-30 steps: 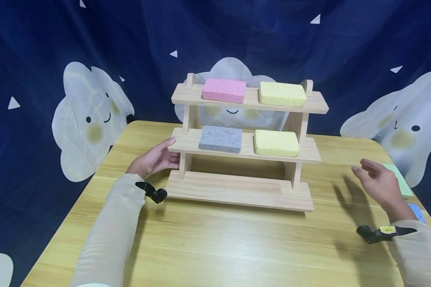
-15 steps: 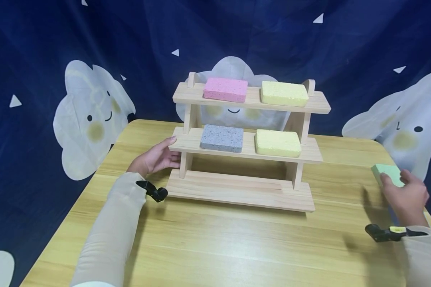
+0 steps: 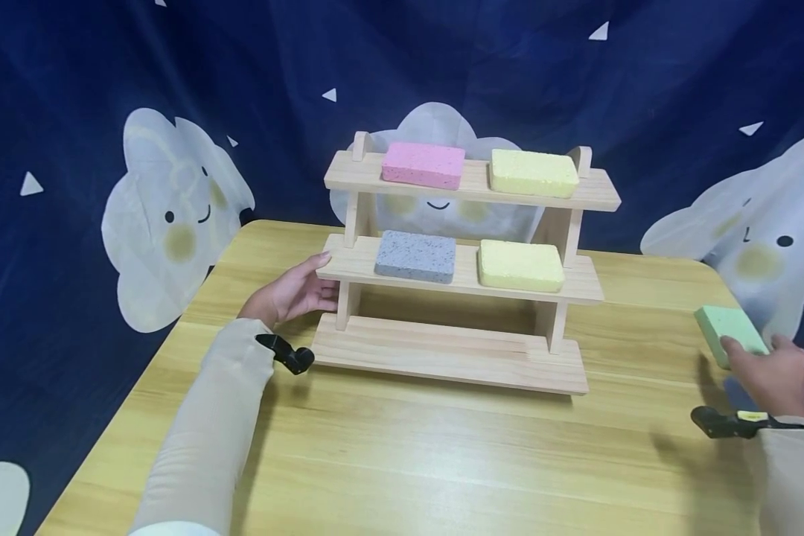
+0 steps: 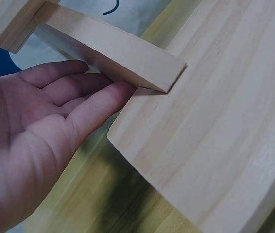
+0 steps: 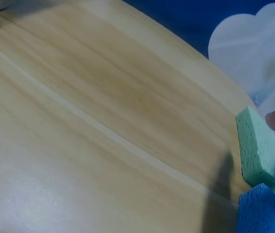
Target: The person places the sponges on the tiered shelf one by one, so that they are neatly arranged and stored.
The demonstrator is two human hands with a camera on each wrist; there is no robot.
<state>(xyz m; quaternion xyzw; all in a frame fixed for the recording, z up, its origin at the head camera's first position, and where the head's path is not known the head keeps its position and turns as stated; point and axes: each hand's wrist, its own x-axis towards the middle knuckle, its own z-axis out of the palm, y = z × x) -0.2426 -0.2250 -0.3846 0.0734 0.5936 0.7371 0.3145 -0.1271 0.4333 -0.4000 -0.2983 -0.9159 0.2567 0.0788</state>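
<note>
Green sponge [image 3: 726,327] is at the right edge of the surface [image 3: 409,461], near a blue sponge [image 5: 264,213]. The right hand [image 3: 773,372] is at this green sponge; whether it grips, I cannot tell. The left hand [image 3: 298,292], fingers relaxed, touches the wooden rack [image 3: 435,346].

Long cream sleeves [image 3: 197,428], black wrist cameras [image 3: 295,359], yellow label [image 3: 752,416] on one.

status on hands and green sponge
Left hand grips wooden rack. Right hand at green sponge, grip unclear. Blue sponge close beside, possibly in the way.
</note>
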